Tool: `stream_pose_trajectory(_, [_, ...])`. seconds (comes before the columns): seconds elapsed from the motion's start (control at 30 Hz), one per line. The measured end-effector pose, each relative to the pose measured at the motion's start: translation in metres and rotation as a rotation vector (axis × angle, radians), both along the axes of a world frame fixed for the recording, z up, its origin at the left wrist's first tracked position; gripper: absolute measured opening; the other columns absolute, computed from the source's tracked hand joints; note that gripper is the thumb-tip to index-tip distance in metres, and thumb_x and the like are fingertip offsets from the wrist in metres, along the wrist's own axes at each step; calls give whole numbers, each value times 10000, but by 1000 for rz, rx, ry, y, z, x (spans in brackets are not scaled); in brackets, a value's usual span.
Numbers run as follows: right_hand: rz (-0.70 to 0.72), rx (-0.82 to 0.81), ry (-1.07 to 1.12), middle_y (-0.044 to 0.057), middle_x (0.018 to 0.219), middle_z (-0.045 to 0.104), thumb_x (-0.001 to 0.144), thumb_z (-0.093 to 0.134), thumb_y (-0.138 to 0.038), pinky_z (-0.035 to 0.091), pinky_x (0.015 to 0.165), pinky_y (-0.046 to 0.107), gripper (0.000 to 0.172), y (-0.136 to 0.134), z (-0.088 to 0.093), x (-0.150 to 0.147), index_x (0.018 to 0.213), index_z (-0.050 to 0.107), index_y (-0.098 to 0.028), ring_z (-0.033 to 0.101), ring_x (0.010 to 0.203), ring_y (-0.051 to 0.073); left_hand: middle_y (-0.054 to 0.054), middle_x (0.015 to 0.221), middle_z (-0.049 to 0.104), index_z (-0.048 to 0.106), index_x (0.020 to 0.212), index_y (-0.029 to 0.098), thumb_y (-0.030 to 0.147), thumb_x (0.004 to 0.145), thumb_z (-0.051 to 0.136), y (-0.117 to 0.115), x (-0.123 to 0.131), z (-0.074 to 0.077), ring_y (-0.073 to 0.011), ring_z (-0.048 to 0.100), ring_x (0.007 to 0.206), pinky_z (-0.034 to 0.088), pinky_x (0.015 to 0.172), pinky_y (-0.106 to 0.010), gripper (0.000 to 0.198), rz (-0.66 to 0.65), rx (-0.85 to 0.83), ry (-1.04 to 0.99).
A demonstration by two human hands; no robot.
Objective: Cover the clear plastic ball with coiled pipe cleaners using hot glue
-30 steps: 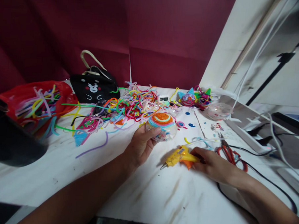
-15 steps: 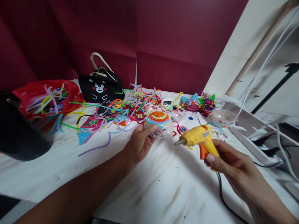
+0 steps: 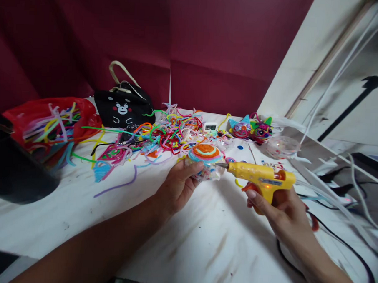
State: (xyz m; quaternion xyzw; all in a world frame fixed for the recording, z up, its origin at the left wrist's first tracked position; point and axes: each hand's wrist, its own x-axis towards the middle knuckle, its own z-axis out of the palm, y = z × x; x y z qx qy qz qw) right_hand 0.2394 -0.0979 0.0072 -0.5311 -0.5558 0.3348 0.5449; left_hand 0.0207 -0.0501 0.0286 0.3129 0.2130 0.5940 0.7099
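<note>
My left hand (image 3: 182, 181) grips a clear plastic ball (image 3: 211, 172) over the table, thumb on its near side. Rings of orange, white and blue pipe cleaner (image 3: 206, 151) cover the ball's top. In my right hand (image 3: 278, 210) is a yellow hot glue gun (image 3: 256, 173), its orange trigger under my fingers and a small light glowing on its body. The metal nozzle points left and meets the ball's right side; whether it touches I cannot tell. A black cord runs below my right wrist.
A tangled heap of pipe cleaners (image 3: 173, 130) spreads behind the ball. A red bag (image 3: 80, 124) of more pipe cleaners, a black bear-face bag (image 3: 123, 109) and a black container (image 3: 19, 163) stand left. Two decorated balls (image 3: 241, 129) and a clear bowl-like shell (image 3: 282, 147) sit back right.
The glue gun has swung level, and its nozzle has come up to the ball's side. My left hand still holds the ball, shifted slightly to the right.
</note>
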Motion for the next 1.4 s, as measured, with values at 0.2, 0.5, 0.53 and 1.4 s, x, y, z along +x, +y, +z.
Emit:
stream_pose_trajectory(0.2, [-3, 43, -15, 19, 771, 663, 768, 766, -416, 480, 508, 268, 342, 1, -4, -4, 954, 553, -225, 591, 608, 149, -56, 1024, 761, 657, 1120, 149, 108, 719, 755, -1, 2, -2, -182, 714, 937, 552, 850, -265, 415, -17, -3, 19])
stream_pose_trajectory(0.5, [-33, 114, 27, 24, 880, 700, 726, 804, -352, 548, 599, 285, 408, 1, -9, -7, 1008, 524, -261, 657, 737, 182, -49, 1042, 753, 643, 1161, 160, 78, 743, 725, -4, 5, -2, -173, 703, 961, 562, 848, -260, 434, -5, -2, 19])
stream_pose_trajectory(0.53, [-30, 112, 21, 25, 882, 697, 731, 799, -358, 547, 595, 287, 394, 0, -9, -7, 997, 524, -261, 653, 736, 184, -46, 1037, 754, 645, 1161, 162, 77, 751, 718, -4, 5, -2, -166, 704, 941, 563, 836, -255, 425, -9, 1, 17])
stream_pose_trajectory(1.4, [18, 33, 15, 17, 809, 630, 767, 772, -371, 518, 580, 274, 321, 2, -12, -7, 950, 544, -239, 597, 676, 162, -17, 794, 755, 692, 936, 144, 129, 729, 768, -2, 6, -11, -121, 682, 695, 550, 749, -228, 221, -73, -9, 13])
